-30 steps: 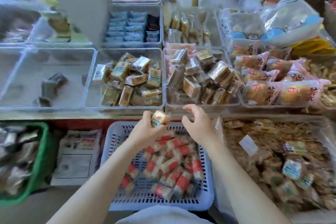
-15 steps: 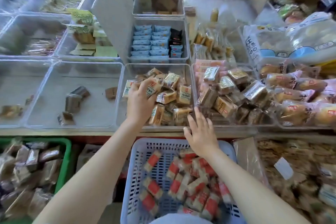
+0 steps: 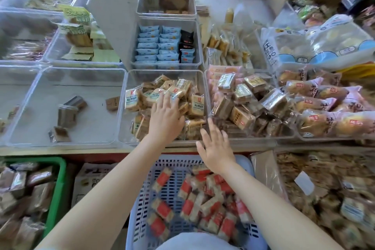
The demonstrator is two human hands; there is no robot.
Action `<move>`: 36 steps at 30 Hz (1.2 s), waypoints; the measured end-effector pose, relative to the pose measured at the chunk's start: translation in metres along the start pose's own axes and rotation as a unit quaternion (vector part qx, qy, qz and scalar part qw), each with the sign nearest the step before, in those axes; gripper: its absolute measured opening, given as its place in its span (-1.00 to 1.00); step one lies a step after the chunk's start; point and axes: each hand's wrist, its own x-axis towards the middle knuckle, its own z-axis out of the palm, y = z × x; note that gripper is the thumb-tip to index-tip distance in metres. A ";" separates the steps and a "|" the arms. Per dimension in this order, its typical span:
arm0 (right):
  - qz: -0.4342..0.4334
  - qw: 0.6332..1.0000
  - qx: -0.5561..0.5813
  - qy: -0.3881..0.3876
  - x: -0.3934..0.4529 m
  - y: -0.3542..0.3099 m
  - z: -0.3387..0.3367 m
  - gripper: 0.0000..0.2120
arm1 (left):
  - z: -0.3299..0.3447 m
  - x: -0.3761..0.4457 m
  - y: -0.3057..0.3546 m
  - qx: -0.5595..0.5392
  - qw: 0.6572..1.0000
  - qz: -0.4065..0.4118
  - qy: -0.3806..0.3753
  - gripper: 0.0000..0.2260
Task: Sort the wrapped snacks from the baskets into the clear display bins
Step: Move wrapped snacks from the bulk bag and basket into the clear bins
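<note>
Here hands point(image 3: 166, 122) point(image 3: 216, 148) flank the bin rim point(image 3: 206, 95).

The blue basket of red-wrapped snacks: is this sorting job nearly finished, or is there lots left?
Lots left, it seems. Done: the clear middle bin already holds a heap of tan-wrapped snacks. In hand: the left hand lies open on that heap, gripping nothing; the right hand hovers open above the bin's front edge. Left: the blue basket holds many red-wrapped snacks, and the green basket is also stocked.
</note>
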 end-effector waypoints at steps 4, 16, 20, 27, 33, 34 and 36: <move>-0.022 0.996 0.085 0.011 -0.003 0.006 -0.016 -0.53 | -0.005 -0.045 0.047 -0.118 0.991 0.043 0.041 -0.74; 0.242 0.943 0.170 0.154 -0.180 0.209 0.009 -0.88 | 0.098 -0.111 0.222 -0.037 0.953 0.139 -0.265 -0.79; 0.363 0.926 0.086 0.057 -0.241 0.285 0.022 -0.69 | 0.113 -0.119 0.277 -0.055 0.944 0.187 -0.267 -0.81; 0.376 0.924 0.056 -0.036 -0.260 0.327 0.059 -0.33 | 0.122 -0.121 0.334 -0.001 0.944 0.193 -0.267 -0.82; 0.403 0.840 0.301 0.203 -0.255 0.323 0.043 -0.49 | 0.119 -0.119 0.354 0.022 0.945 0.188 -0.267 -0.65; 0.396 0.802 0.387 0.222 -0.253 0.318 0.034 -0.51 | 0.120 -0.120 0.354 0.010 0.946 0.197 -0.257 -0.57; 0.378 0.721 0.542 0.208 -0.245 0.304 0.012 -0.54 | 0.122 -0.121 0.350 -0.032 0.951 0.219 -0.218 -0.43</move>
